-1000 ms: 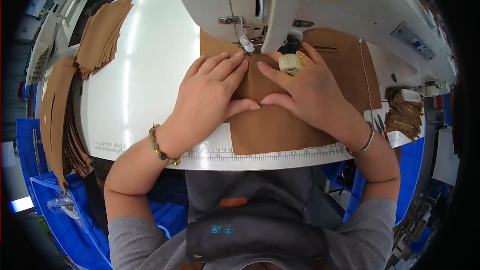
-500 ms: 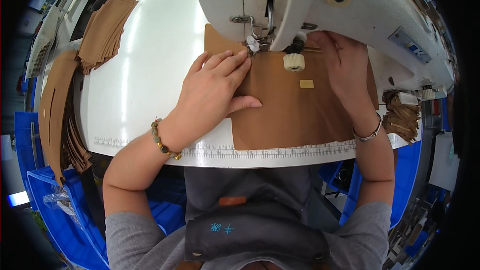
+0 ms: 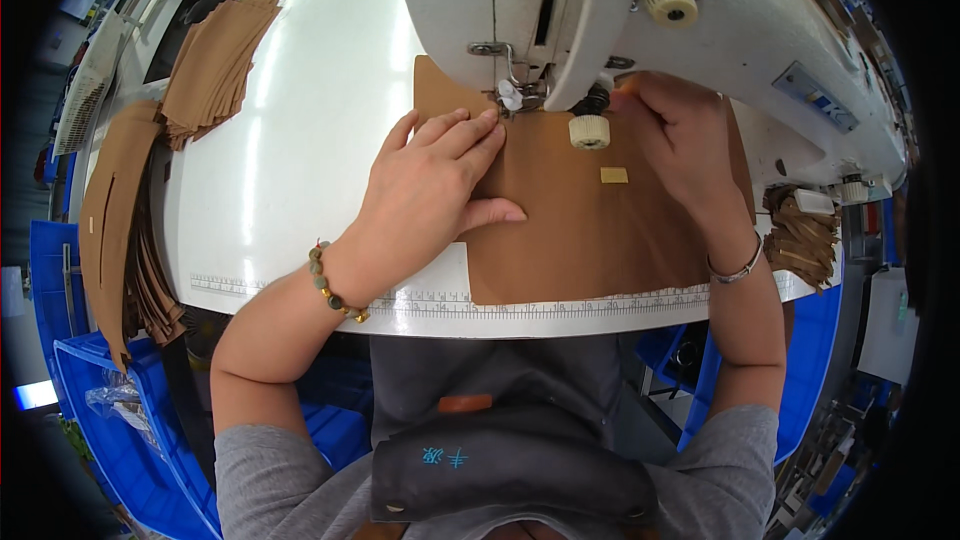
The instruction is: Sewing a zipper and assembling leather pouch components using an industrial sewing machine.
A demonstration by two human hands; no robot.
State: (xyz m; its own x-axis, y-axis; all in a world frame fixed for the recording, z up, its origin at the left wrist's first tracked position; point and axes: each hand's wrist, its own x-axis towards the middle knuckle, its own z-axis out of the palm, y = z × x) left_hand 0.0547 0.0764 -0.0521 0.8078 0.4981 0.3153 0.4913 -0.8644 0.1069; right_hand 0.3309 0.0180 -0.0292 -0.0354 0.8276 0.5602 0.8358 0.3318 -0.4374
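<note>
A brown panel (image 3: pixel 580 240), leather or cloth, lies under the needle area of a white sewing machine (image 3: pixel 440 0). A small yellowish label (image 3: pixel 613 175) sits on its upper part. My left hand (image 3: pixel 430 175) rests flat on the panel's left side, fingers stretched toward the presser foot (image 3: pixel 510 98) and thumb out to the right. My right hand (image 3: pixel 685 130) is at the panel's far right, beneath the machine arm and beside a cream knob (image 3: pixel 590 131). Its fingers are curled into a pinch. The machine partly hides the fingertips, so I cannot make out what they hold.
Fanned brown pieces (image 3: pixel 220 65) lie at the far left, with longer brown strips (image 3: pixel 115 210) hanging over the left edge. A bundle of brown scraps (image 3: pixel 800 235) sits at the right. A printed ruler (image 3: pixel 420 305) runs along the front edge. Blue bins (image 3: pixel 130 420) stand below.
My right hand's fingers have curled in more tightly near the machine arm. My left hand and the panel keep nearly the same place; the view has shifted slightly.
</note>
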